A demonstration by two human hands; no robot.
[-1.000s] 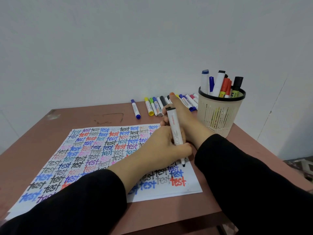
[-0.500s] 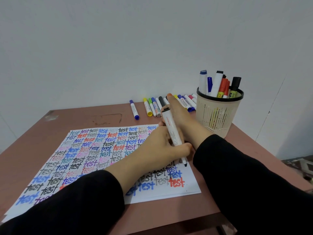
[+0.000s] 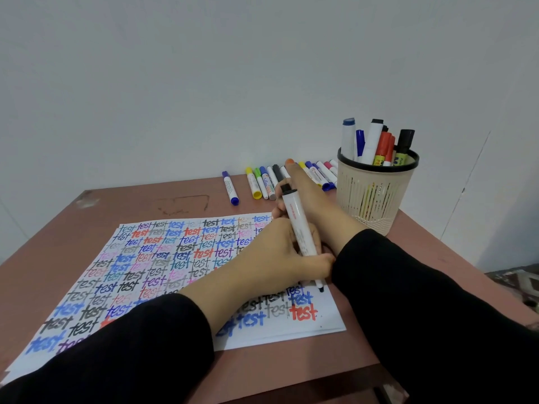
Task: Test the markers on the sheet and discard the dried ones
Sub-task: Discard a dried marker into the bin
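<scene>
A white sheet (image 3: 163, 258) covered with the word "test" in many colours lies on the brown table. My left hand (image 3: 274, 258) grips a white marker with a black tip (image 3: 300, 228), slanted, with its tip down at the sheet's right part, just above a red "test". My right hand (image 3: 315, 205) lies beyond it with straight fingers, reaching toward a row of several capped markers (image 3: 262, 182) at the table's far edge. Whether the tip touches the paper I cannot tell.
A beige mesh pen holder (image 3: 376, 196) with several markers stands at the far right of the table (image 3: 87, 217). A single blue-capped marker (image 3: 230, 188) lies apart, left of the row. A pale wall stands close behind the table.
The marker in my left hand has tilted a little and its tip has shifted slightly right and nearer on the sheet. My right hand has stayed in place.
</scene>
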